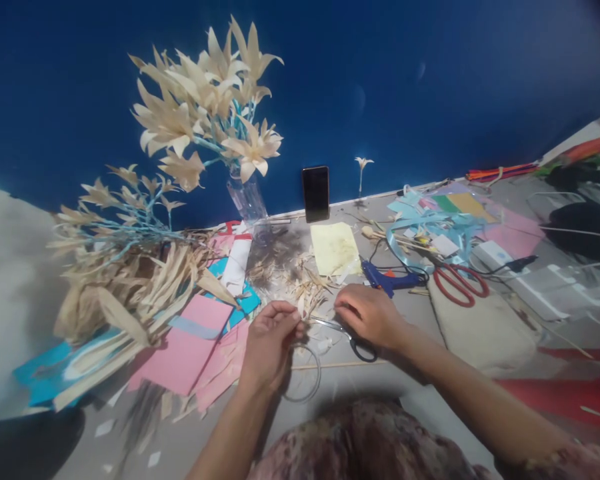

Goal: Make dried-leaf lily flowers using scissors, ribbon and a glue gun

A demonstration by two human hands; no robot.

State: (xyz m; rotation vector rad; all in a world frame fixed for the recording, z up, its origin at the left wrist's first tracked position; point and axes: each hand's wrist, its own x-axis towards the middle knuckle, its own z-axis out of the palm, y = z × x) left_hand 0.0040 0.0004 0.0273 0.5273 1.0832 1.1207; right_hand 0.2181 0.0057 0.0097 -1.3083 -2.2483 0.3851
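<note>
My left hand [270, 340] is closed in a pinch on a pale strip of dried husk [307, 308], held just above the grey table [390, 387]. My right hand [370, 315] is closed on black-handled scissors [353, 339], whose blades point left toward the husk strip. A thin wire ring [305, 373] lies under my left hand, and a thin wooden stick [340, 365] lies across the table below both hands.
A clear vase of husk flowers [215, 100] stands at the back, a black phone [315, 193] leaning on the blue wall. Husk pile [130, 287], pink paper [190, 350], yellow sheet [335, 248], blue glue gun [387, 280], red scissors [460, 283], ribbons and cables surround.
</note>
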